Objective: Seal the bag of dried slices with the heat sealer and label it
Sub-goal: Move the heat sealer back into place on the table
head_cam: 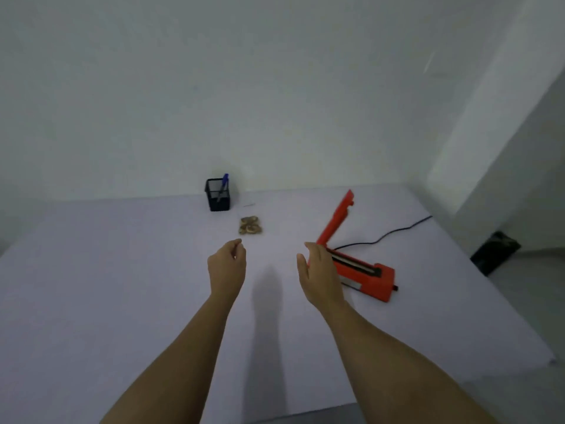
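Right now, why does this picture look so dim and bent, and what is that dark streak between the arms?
Head view: the light is dim and bluish, and the picture is soft, so the bag of dried slices shows little detail. The wide lens curves the table edges. The streak is a shadow on the table between the left hand and right hand.

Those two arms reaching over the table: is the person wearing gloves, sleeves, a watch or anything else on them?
No. Both forearms are bare as far as the picture shows, with no sleeves in view. The left hand and right hand have no gloves, and no watch, bracelet or ring is visible, though the image is too blurred to rule out something small.
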A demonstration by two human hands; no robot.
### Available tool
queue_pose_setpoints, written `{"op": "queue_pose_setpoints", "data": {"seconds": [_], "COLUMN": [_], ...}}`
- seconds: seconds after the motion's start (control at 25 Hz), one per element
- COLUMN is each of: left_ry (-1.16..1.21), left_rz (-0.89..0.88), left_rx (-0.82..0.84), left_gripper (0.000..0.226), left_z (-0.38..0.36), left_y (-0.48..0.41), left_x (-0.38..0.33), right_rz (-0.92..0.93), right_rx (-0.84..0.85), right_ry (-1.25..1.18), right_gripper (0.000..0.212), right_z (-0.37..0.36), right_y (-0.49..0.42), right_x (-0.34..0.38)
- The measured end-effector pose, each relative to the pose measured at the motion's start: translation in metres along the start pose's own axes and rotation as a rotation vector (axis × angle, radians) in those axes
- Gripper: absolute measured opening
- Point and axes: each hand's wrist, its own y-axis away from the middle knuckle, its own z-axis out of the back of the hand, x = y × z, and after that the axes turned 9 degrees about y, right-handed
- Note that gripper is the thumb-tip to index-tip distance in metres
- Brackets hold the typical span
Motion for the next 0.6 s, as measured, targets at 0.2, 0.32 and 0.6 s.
{"op": "queue_pose_setpoints", "data": {"seconds": [0.2,0.32,0.6], "left_ry": [0.007,0.03,0.068], "left_rz": [-0.058,-0.083,-0.159], "left_rx": [0.157,0.23,0.434], "left_gripper": [0.032,0.033,0.04], "left_z": [-0.099,-0.13,-0.153], "left_y": [-0.002,-0.007,-0.038], "left_x": [-0.037,-0.048,-0.054], "right_rz": [-0.195,-0.309,-0.462], "right_rx": [-0.1,-0.141,0.228], "right_ry": [0.104,0.094,0.155], "right_gripper": [0.05,0.047,0.096], "right_z": [0.032,0.044,0.053], "right_y": [0.019,0.022,-0.001], "right_x": [-0.098,-0.136,-0.218]}}
